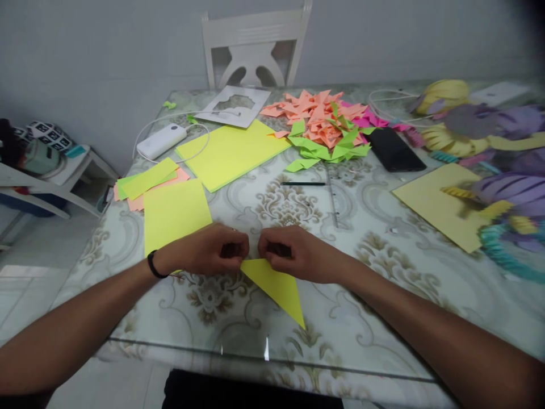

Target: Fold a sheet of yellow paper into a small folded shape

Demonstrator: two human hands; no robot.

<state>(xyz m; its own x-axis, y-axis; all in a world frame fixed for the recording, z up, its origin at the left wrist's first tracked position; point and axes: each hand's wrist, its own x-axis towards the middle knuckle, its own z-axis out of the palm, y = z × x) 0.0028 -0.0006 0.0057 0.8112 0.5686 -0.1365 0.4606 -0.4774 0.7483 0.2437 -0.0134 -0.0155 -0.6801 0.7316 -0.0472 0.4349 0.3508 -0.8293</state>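
Between my two hands is a yellow piece of paper, folded to a slanted shape with its pointed end toward the table's front edge. My left hand, with a black band on the wrist, has its fingers curled and pinches the paper's upper left corner. Curled the same way, my right hand pinches the top edge a little further right. The fingertips hide part of that edge. Just behind my left hand lies a flat yellow sheet, partly covered by the hand.
Behind are a yellow paper stack, cut strips, a white power bank with cable, and a heap of folded paper pieces. A pen, clear ruler, black phone and paper crafts lie rightward.
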